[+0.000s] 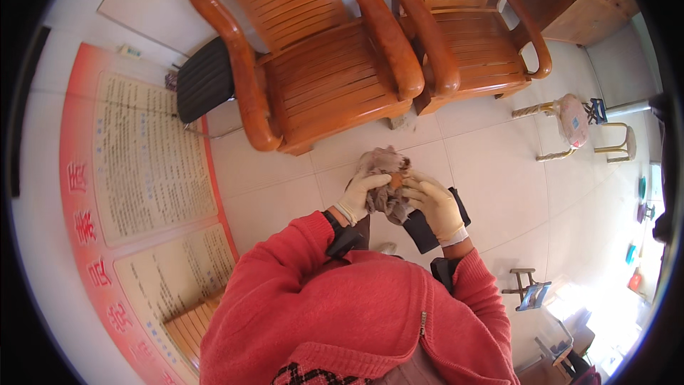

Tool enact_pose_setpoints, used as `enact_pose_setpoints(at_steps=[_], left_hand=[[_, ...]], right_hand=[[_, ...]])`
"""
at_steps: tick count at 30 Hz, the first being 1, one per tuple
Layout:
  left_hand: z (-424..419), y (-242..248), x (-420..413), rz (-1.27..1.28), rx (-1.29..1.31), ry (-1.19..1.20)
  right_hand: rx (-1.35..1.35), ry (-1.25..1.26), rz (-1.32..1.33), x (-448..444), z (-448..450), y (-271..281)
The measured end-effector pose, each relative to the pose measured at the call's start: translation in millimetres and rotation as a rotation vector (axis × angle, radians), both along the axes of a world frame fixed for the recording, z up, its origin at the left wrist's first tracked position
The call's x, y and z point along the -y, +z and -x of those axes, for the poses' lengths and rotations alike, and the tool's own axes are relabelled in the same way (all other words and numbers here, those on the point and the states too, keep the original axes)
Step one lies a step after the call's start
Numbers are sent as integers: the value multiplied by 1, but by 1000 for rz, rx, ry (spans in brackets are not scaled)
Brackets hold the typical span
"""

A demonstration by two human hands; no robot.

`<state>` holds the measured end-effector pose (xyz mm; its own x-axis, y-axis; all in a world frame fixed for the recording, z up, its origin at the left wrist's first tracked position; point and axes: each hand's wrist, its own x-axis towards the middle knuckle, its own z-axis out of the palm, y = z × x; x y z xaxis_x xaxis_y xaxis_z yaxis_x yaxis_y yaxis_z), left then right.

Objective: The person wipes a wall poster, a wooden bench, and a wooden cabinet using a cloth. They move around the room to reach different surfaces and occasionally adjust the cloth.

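My left hand (362,195), in a pale glove, grips the left side of a crumpled greyish-brown cloth (389,198), its thumb lying across the folds. At the cloth's right side is my right hand (434,204), gloved the same way, with its fingers bent against the bundle. A small orange-brown patch (396,181) shows among the folds between the hands; what it is I cannot tell. Both hands are held in front of my body, above the tiled floor.
Two wooden slatted armchairs (331,83) stand ahead, with a black padded chair (206,81) at their left. Stools (574,120) are at the right, and a small folding stool (533,295) is lower right. A large poster (155,155) with writing covers the left wall.
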<state>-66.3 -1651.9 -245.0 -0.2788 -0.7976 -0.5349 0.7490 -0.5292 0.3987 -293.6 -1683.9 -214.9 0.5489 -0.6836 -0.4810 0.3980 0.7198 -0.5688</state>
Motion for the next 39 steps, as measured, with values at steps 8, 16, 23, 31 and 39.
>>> enact_pose_setpoints(at_steps=[8, 16, 23, 31, 39], left_hand=[[-91, -65, 264, 330, 472, 164], [-53, -164, 451, 507, 1474, -315], [-5, -202, 428, 764, 1889, -575], [8, -194, 462, 447, 1890, -533], [36, -196, 471, 217, 2018, -430]], right_hand=[[-442, -256, -66, 143, 2, -38], [-734, -349, -251, 150, 51, -49], [-757, -461, -377, 151, 100, -74], [-748, -412, -340, 199, 160, -111], [-797, -488, -403, 209, 243, -133]])
